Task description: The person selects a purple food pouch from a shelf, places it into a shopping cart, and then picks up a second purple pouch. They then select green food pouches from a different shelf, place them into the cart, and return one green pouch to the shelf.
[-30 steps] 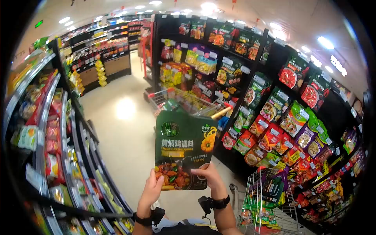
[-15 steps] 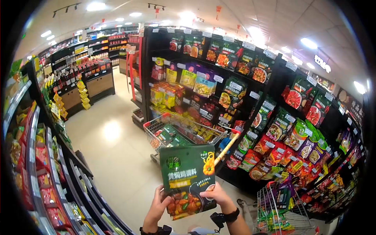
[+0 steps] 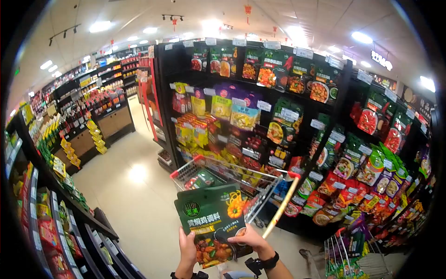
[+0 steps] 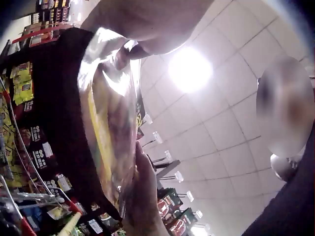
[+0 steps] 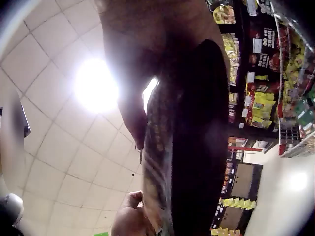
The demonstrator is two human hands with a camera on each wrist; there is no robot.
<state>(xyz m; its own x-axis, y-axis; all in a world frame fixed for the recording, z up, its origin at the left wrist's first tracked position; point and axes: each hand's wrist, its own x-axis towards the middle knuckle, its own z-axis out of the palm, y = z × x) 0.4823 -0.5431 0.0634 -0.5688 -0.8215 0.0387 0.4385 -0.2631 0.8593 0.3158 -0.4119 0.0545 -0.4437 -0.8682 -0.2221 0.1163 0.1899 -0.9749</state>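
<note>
A dark green seasoning pouch (image 3: pixel 204 211) with a yellow pumpkin and a chicken dish printed on it is held in front of the body, tilted. My left hand (image 3: pixel 187 251) grips its lower left edge, thumb on the printed front. On the lower right, my right hand (image 3: pixel 255 242) pinches it with the thumb across the front. Another green edge shows behind the pouch's upper left corner. From below, the left wrist view shows the pouch's shiny bottom fold (image 4: pixel 110 132) between both hands. Just beyond the pouch stands a shopping cart (image 3: pixel 267 188) with green packets (image 3: pixel 203 179) inside.
A black rack (image 3: pixel 162 111) of hanging pouches runs along the cart's far side and the right. Low shelves (image 3: pixel 69 218) line the left. A second cart (image 3: pixel 346 253) with packets stands at lower right, a shoe (image 3: pixel 304 254) beside it. Pale floor (image 3: pixel 125 195) stretches ahead.
The head view has tilted up and turned. Both hands keep hold of the pouch, which now sits lower in view and leans more. The cart ahead appears larger and closer.
</note>
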